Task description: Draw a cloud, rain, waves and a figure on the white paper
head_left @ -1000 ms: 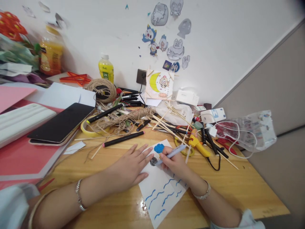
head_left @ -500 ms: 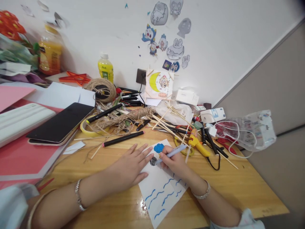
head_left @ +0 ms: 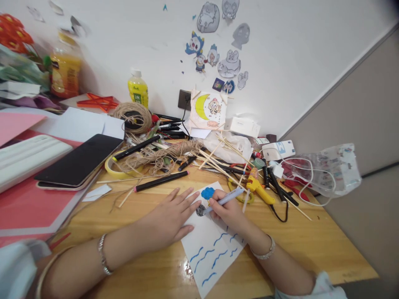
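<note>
A sheet of white paper (head_left: 205,245) lies slanted on the wooden table, with blue wavy lines on its lower half. Near its top is a filled-in blue cloud (head_left: 207,192), and just below that a dark grey round patch (head_left: 200,210). My left hand (head_left: 176,216) rests flat with fingers spread, its fingertips on the paper's left edge. Between the fingers of my right hand (head_left: 227,209) is a pale lilac pen (head_left: 229,196), its lower end at the grey patch. My fingers hide part of the drawing beside it.
Behind the paper lie twine (head_left: 168,153), thin wooden sticks (head_left: 221,166), a black marker (head_left: 161,181) and a yellow glue gun (head_left: 260,187). A black tablet (head_left: 82,160) is at the left. A yellow bottle (head_left: 138,89) and a framed moon drawing (head_left: 208,109) stand by the wall.
The pen in my right hand has shifted very slightly at the grey patch. My left hand stays in place on the paper.
</note>
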A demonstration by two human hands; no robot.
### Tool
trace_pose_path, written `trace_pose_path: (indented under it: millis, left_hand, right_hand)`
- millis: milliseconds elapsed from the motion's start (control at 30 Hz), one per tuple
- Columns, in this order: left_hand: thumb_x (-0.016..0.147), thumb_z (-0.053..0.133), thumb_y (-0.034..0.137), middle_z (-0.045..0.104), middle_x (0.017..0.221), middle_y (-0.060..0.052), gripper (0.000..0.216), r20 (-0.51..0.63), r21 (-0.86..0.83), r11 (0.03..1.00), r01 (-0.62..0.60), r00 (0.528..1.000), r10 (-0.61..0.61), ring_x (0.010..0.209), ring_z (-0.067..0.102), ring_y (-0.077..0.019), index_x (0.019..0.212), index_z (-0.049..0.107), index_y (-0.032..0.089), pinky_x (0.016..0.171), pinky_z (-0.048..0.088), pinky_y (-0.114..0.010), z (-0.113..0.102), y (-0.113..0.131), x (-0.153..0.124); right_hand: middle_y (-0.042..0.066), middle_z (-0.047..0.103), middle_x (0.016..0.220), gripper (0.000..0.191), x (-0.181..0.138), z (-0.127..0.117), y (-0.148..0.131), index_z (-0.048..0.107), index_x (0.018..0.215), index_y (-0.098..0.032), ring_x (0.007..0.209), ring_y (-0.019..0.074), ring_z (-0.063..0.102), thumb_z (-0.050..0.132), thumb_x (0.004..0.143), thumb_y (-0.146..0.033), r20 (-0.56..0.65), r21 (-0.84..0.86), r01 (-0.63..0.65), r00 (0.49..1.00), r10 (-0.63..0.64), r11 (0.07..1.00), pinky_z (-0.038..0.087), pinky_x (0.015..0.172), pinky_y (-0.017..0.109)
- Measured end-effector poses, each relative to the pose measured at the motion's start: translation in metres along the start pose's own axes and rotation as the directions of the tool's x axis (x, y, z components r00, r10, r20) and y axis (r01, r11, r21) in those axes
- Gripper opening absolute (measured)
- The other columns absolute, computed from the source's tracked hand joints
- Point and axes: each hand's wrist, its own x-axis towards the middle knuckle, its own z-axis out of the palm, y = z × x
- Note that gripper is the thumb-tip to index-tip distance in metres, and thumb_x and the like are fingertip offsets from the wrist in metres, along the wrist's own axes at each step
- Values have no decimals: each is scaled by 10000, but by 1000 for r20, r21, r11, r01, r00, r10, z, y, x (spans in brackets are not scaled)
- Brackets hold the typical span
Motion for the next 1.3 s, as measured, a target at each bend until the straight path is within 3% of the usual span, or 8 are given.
trace_pose_path:
  millis: [767, 1033, 1300]
  left_hand:
    - [976, 436, 411, 244, 1541, -147, 569, 77, -4, 1000, 20, 997, -20, 1424, 182, -338, 1463, 334, 135, 1126, 177, -535, -6, 3, 2]
    - [978, 416, 438, 267, 1538, -131, 553, 20, 20, 1000, 6, 1000, -6, 1425, 194, -316, 1452, 356, 159, 1133, 171, -507, -2, 1, 1]
    - [977, 424, 430, 249, 1543, -135, 564, 51, 36, 999, 10, 999, -12, 1423, 196, -326, 1461, 341, 153, 1127, 182, -518, -3, 2, 2]
  right_hand:
    - [-55, 456, 479, 329, -1, -2, 1, 419, 605, -229, 435, 116, 440, 547, 861, -391, -5, 11, -4, 1000, 4, 1000, 340, 443, 236]
    - [-59, 454, 468, 326, 0, -1, 4, 422, 614, -229, 415, 112, 437, 550, 857, -404, 0, 32, -17, 1000, 17, 999, 332, 418, 226]
    - [-57, 472, 473, 326, -1, -2, 1, 425, 610, -228, 418, 110, 441, 559, 856, -394, 7, 34, -24, 1000, 24, 999, 340, 429, 229]
